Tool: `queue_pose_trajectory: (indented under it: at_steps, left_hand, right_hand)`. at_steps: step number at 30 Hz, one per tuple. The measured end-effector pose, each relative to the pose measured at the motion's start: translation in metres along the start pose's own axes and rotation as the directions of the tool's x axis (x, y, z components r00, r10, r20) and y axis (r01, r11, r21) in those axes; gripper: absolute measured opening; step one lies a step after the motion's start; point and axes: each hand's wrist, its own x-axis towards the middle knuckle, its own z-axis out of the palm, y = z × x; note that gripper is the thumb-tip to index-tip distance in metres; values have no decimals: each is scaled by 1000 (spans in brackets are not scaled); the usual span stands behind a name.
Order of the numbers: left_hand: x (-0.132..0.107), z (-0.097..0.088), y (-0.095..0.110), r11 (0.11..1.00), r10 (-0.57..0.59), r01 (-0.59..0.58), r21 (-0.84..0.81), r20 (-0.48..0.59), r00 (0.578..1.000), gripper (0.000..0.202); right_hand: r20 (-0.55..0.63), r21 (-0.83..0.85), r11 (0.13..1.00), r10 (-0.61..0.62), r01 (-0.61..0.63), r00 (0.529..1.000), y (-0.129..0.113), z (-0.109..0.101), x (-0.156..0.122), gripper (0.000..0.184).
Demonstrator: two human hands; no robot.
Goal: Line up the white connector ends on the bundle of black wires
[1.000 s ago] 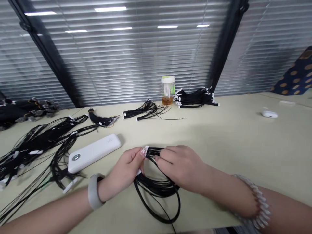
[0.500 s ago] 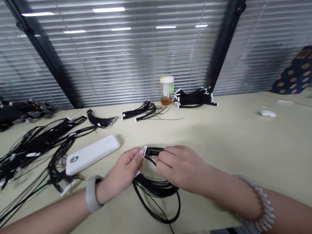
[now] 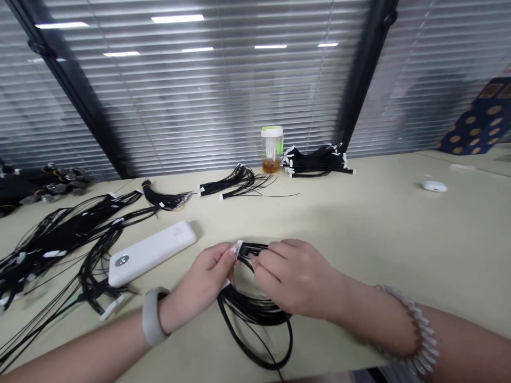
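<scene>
A looped bundle of thin black wires (image 3: 255,319) ending in a white connector (image 3: 239,248) lies on the pale table (image 3: 379,229) in front of me. My left hand (image 3: 202,282), with a grey bangle on its wrist, pinches the white connector between thumb and fingers. My right hand (image 3: 293,274), a beaded bracelet on its wrist, is closed on the wires just right of the connector. The loop hangs down below both hands toward the table's near edge.
A white power bank (image 3: 151,252) lies left of my hands. Tangled black wire harnesses (image 3: 67,234) spread across the left. More wire bundles (image 3: 235,182) and a stacked pile (image 3: 317,159) sit at the back by a clear jar (image 3: 272,149). A small white case (image 3: 434,185) lies far right.
My right hand's fingers have crept slightly left along the wires toward the connector. The camera view has shifted a little; nothing else moved.
</scene>
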Motion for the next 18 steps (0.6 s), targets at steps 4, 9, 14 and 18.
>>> queue_pose_trajectory:
  at_steps: [4, 9, 14, 18]
  left_hand:
    - [-1, 0, 0, 1000, -4, 4, 10, -33, 999, 37]
    - [-1, 0, 0, 1000, 17, -18, -9, -24, 1000, 38]
    - [0, 1, 1, 1000, 25, -25, -8, 4, 1000, 40]
    - [0, 0, 2, 1000, 18, -19, 22, 13, 1000, 40]
  right_hand:
    - [20, 33, 999, 31, -31, 999, 1, 2, -1, 20]
    - [55, 43, 998, 46, -48, 997, 1, 6, -2, 20]
    - [9, 16, 1000, 8, -8, 1000, 0, 9, -2, 23]
    - [11, 21, 1000, 5, -6, 1000, -1, 10, -3, 20]
